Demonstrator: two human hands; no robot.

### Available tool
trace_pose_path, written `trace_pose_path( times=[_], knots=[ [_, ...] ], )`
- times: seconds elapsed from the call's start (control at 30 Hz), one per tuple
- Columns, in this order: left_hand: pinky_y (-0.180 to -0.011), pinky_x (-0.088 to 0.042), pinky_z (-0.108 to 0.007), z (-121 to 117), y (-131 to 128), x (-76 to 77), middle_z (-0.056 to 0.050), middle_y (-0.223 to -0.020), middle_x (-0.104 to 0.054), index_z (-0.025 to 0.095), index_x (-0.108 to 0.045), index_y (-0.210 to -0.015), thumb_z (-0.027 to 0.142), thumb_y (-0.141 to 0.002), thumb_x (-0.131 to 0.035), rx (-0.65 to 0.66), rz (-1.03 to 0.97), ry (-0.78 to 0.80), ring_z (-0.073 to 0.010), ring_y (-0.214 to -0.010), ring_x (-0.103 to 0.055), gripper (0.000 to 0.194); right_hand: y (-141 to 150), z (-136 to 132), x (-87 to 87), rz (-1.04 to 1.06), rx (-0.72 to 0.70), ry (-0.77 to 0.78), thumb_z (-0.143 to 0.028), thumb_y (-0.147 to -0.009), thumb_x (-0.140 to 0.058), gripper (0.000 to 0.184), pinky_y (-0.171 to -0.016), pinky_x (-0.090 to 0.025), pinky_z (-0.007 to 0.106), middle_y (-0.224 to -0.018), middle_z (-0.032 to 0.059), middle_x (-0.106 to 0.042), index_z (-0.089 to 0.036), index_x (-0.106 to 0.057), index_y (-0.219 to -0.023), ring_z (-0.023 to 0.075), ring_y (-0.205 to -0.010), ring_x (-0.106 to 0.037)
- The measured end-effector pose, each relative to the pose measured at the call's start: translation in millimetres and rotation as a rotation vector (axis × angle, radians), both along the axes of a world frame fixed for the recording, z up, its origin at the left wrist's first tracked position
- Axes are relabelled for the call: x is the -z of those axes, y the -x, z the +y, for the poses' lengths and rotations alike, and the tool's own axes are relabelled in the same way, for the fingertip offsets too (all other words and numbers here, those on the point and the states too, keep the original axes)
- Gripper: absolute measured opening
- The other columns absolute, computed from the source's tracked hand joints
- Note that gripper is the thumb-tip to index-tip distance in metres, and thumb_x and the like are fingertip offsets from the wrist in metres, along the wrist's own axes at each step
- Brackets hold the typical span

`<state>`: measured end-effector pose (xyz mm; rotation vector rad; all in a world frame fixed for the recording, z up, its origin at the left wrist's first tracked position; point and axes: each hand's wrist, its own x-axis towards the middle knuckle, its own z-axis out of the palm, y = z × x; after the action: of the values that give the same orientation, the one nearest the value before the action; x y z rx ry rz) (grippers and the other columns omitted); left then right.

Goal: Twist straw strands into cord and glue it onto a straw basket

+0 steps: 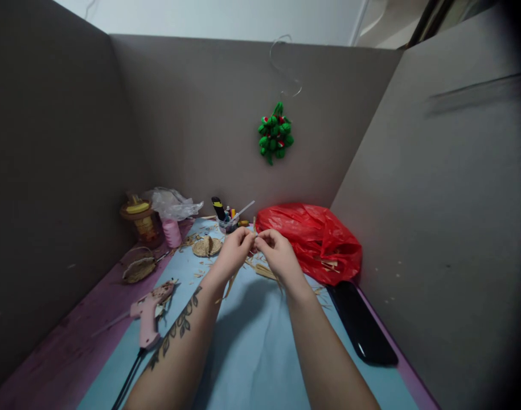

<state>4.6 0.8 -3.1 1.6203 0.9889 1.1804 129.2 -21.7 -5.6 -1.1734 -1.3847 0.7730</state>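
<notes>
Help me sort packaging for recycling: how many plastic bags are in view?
2: the red bag at the back right, beyond the right hand, and the clear bag at the back left, by the pink spool. Others may be hidden.

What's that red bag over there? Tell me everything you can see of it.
The red bag looks like thin, shiny plastic, crumpled and bulging. It lies slumped at the back right of the work surface, beyond the right hand. Pale tan strips show low on its near side; its other contents are hidden. Its near edge meets the end of a glossy black object.
</notes>
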Motion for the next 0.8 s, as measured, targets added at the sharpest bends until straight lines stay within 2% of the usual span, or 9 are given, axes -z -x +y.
trace_pose_path(
  times=[0.27,0.43,0.53,0.63,0.7,0.8],
  knots=[
    [-0.054,-0.036,-0.021,-5,-2,-1.0,0.004,-0.057,-0.051,0.019,-0.048,-0.071,0.026,-0.08,-0.047,-0.104,0.104,-0.154,-0.0097,-0.054,-0.048,0.011,-5,5,7.5,0.048,-0.048,-0.004,-0.034,-0.073,-0.058,0.019,-0.053,-0.038,0.024,-0.058,-0.0011,-0.055,-0.017,-0.056,-0.065,0.0122,-0.055,-0.048],
    [-0.052,-0.035,-0.02,-4,0,-3.6,0.004,-0.059,-0.05,0.018,-0.05,-0.073,0.029,-0.082,-0.044,-0.076,0.08,-0.121,-0.0099,-0.054,-0.047,0.015,-4,0,-2.2,0.123,-0.125,-0.004,-0.03,-0.072,-0.057,0.014,-0.057,-0.039,0.024,-0.06,-0.002,-0.055,-0.018,-0.054,-0.065,0.0126,-0.058,-0.05],
    [-0.052,-0.035,-0.02,-3,2,-5.2,0.003,-0.061,-0.049,0.016,-0.053,-0.074,0.033,-0.082,-0.046,0.024,0.056,-0.051,-0.0092,-0.055,-0.045,0.02,-5,-2,-7.3,0.153,-0.136,0.001,-0.028,-0.068,-0.058,0.012,-0.057,-0.037,0.024,-0.059,-0.0031,-0.053,-0.018,-0.053,-0.063,0.012,-0.057,-0.047],
    [-0.055,-0.039,-0.02,-2,5,-6.0,0.003,-0.064,-0.052,0.015,-0.055,-0.079,0.03,-0.077,-0.053,0.126,-0.011,0.035,-0.0089,-0.056,-0.047,0.015,-9,-1,-8.2,0.151,-0.122,-0.001,-0.028,-0.067,-0.059,0.013,-0.056,-0.035,0.023,-0.058,-0.0042,-0.049,-0.019,-0.052,-0.062,0.0114,-0.056,-0.044],
    [-0.056,-0.04,-0.021,-2,6,-6.3,0.002,-0.066,-0.054,0.015,-0.056,-0.08,0.028,-0.074,-0.056,0.128,-0.033,0.042,-0.0091,-0.058,-0.049,0.014,-12,0,-6.8,0.131,-0.124,0.001,-0.03,-0.068,-0.058,0.014,-0.056,-0.035,0.024,-0.058,-0.0042,-0.048,-0.019,-0.051,-0.063,0.0116,-0.056,-0.043],
    [-0.057,-0.041,-0.021,-2,9,-6.8,0.001,-0.066,-0.058,0.014,-0.062,-0.081,0.028,-0.072,-0.058,0.051,0.025,-0.012,-0.0101,-0.059,-0.051,0.017,-14,2,-3.2,0.013,-0.084,-0.031,-0.03,-0.071,-0.055,0.013,-0.057,-0.035,0.025,-0.06,-0.0029,-0.049,-0.019,-0.052,-0.065,0.0132,-0.058,-0.044]
  ],
)
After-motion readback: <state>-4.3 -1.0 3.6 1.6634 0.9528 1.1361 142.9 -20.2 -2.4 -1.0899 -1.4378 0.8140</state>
